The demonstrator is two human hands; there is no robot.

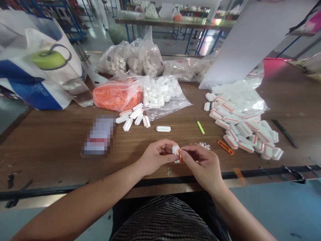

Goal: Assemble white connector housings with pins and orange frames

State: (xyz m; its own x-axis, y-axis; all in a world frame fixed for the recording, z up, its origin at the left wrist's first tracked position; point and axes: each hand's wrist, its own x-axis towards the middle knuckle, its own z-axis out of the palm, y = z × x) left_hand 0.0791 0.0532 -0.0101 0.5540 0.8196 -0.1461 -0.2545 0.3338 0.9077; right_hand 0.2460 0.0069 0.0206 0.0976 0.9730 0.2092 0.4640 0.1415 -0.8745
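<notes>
Between my two hands, above the near edge of the table, is a small white plastic casing [176, 149] with an orange strip [179, 155] along its right side. My left hand [160, 155] pinches the white part between thumb and fingers. From the other side, my right hand [202, 164] presses thumb and fingertips against the orange strip. Just beyond my right hand lie tiny white pieces [205, 145], partly hidden by it. A single white casing [163, 129] rests flat on the table ahead of my hands, and an orange frame [225, 147] lies to the right.
A large pile of white casings with orange strips [240, 129] is at right, near a black knife-like tool [285, 133]. A green-handled pick [200, 127] lies mid-table. Behind are bags of orange parts [117, 95] and white parts [163, 90]. A green-lidded bottle [62, 73] stands left.
</notes>
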